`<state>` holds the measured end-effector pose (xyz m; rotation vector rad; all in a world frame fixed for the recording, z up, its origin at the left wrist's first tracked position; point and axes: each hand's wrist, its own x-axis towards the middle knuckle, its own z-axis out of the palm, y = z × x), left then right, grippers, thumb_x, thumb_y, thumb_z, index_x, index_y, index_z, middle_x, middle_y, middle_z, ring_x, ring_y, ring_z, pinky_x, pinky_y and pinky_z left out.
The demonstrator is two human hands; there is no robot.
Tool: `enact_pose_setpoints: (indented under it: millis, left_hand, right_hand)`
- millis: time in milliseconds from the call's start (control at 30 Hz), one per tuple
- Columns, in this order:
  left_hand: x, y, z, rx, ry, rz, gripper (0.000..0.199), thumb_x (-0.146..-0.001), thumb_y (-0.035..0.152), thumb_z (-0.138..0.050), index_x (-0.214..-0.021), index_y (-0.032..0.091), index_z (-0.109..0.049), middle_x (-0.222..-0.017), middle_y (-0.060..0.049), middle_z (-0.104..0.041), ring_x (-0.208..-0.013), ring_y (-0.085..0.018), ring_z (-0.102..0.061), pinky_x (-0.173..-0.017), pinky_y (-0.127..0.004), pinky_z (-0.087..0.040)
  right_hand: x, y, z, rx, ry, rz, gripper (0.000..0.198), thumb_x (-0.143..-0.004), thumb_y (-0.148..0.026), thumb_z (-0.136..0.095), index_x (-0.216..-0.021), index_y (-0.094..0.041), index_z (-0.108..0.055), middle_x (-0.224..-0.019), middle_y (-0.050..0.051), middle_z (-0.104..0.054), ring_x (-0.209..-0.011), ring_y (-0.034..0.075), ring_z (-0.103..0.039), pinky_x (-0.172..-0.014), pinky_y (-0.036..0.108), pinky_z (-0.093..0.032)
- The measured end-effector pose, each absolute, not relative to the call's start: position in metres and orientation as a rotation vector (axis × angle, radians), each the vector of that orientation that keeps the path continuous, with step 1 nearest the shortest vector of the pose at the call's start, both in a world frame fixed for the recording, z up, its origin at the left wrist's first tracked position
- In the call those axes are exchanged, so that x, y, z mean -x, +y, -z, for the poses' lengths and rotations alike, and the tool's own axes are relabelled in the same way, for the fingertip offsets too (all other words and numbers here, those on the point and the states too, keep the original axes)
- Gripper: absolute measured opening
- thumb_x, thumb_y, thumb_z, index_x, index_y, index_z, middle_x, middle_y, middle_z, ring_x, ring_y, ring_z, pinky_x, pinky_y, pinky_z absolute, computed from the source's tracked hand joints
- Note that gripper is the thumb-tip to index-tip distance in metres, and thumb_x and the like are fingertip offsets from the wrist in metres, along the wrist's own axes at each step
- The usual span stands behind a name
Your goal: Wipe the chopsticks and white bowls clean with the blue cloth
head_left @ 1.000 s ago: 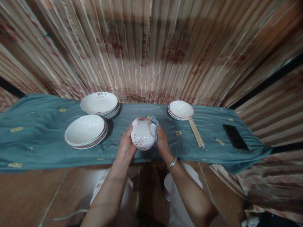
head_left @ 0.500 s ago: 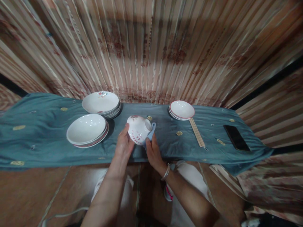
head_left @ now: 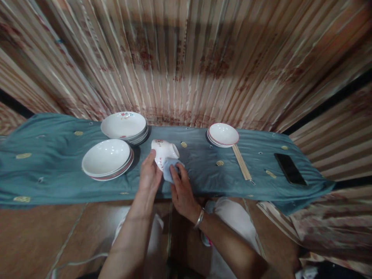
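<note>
The red-rimmed bowls (head_left: pixel 223 134) stand stacked upright toward the far side of a desk (head_left: pixel 200 168) draped in teal fabric. Left of that stack and nearer the person, the marked white bowl (head_left: pixel 160 151) is held over the desk, tipped on its side with its foot turned right. The left hand (head_left: pixel 148 176) has its grip clamped on this bowl, thumb on the outer wall, other fingers mostly hidden. The right hand (head_left: pixel 183 192), also left of the stack, has its grip closed on a folded blue cloth (head_left: pixel 168 174) laid against the bowl's outside; a silver bracelet (head_left: pixel 199 218) circles its wrist. Well left of the stack sit flowered dishes (head_left: pixel 123 124) and, nearer the person, plain-topped dishes (head_left: pixel 106 157). At the stack's near right lie wooden chopsticks (head_left: pixel 241 162), and farther right a dark phone (head_left: pixel 290 169). A striped curtain (head_left: pixel 180 58) hangs behind the stack.
</note>
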<state>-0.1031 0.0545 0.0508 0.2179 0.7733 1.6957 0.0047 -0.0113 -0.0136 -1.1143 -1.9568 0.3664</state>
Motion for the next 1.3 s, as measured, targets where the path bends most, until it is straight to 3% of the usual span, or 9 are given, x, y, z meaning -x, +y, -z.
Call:
enact_pose_setpoints:
  millis: [133, 233, 433, 733, 1000, 1100, 1300]
  left_hand:
    - [0.104, 0.053, -0.044, -0.235, 0.832, -1.637, 0.019, -0.074, 0.026, -0.072, -0.083, 0.01, -0.07, -0.071, -0.005, -0.074, -0.055, -0.013, -0.066, -0.061, -0.022, -0.055]
    - [0.101, 0.05, -0.044, -0.25, 0.853, -1.607, 0.021, -0.072, 0.027, -0.074, -0.084, 0.009, -0.07, -0.073, -0.006, -0.074, -0.057, -0.014, -0.067, -0.056, -0.021, -0.053]
    - [0.093, 0.044, -0.053, -0.285, 0.833, -1.593, 0.02, -0.066, 0.023, -0.078, -0.078, 0.009, -0.071, -0.068, -0.005, -0.073, -0.055, -0.012, -0.065, -0.057, -0.019, -0.051]
    - [0.088, 0.042, -0.05, -0.337, 0.85, -1.55, 0.032, -0.057, 0.032, -0.085, -0.076, 0.009, -0.071, -0.066, -0.008, -0.072, -0.061, -0.02, -0.069, -0.072, -0.034, -0.056]
    - [0.093, 0.045, -0.049, -0.294, 0.861, -1.591, 0.026, -0.063, 0.028, -0.081, -0.076, 0.008, -0.072, -0.072, -0.007, -0.074, -0.058, -0.015, -0.066, -0.065, -0.026, -0.056]
    - [0.095, 0.046, -0.05, -0.285, 0.882, -1.612, 0.023, -0.066, 0.027, -0.079, -0.077, 0.009, -0.072, -0.073, -0.008, -0.074, -0.062, -0.017, -0.068, -0.069, -0.027, -0.056]
    - [0.095, 0.047, -0.052, -0.297, 0.868, -1.632, 0.023, -0.068, 0.028, -0.078, -0.08, 0.009, -0.072, -0.075, -0.008, -0.075, -0.064, -0.018, -0.069, -0.075, -0.03, -0.056]
  right_hand:
    - [-0.005, -0.005, 0.009, 1.033, -2.064, -0.137, 0.072, -0.089, -0.003, -0.033, -0.152, -0.025, -0.008, -0.149, 0.015, -0.023, -0.143, 0.028, -0.021, -0.111, 0.054, -0.035]
    - [-0.007, 0.001, 0.004, 1.002, -2.09, -0.063, 0.071, -0.088, -0.001, -0.032, -0.152, -0.022, -0.011, -0.149, 0.016, -0.025, -0.143, 0.028, -0.02, -0.11, 0.054, -0.036]
    - [-0.018, 0.011, -0.009, 1.037, -2.041, -0.145, 0.058, -0.091, -0.007, -0.031, -0.148, -0.021, -0.03, -0.151, 0.012, -0.032, -0.144, 0.025, -0.022, -0.115, 0.052, -0.032]
    - [-0.037, 0.027, -0.013, 1.134, -1.849, -0.428, 0.052, -0.095, -0.02, -0.033, -0.147, -0.017, -0.031, -0.15, 0.011, -0.038, -0.14, 0.02, -0.032, -0.118, 0.045, -0.028]
    - [-0.044, 0.028, -0.018, 1.173, -1.81, -0.426, 0.041, -0.097, -0.024, -0.031, -0.133, -0.015, -0.048, -0.13, 0.013, -0.057, -0.124, 0.021, -0.05, -0.11, 0.044, -0.038]
    - [-0.044, 0.024, -0.02, 1.184, -1.813, -0.424, 0.038, -0.097, -0.024, -0.032, -0.129, -0.018, -0.052, -0.123, 0.012, -0.062, -0.118, 0.022, -0.054, -0.105, 0.043, -0.042]
    - [-0.041, 0.015, -0.02, 1.124, -1.85, -0.375, 0.043, -0.095, -0.021, -0.033, -0.135, -0.016, -0.047, -0.13, 0.014, -0.058, -0.124, 0.023, -0.05, -0.109, 0.045, -0.04]
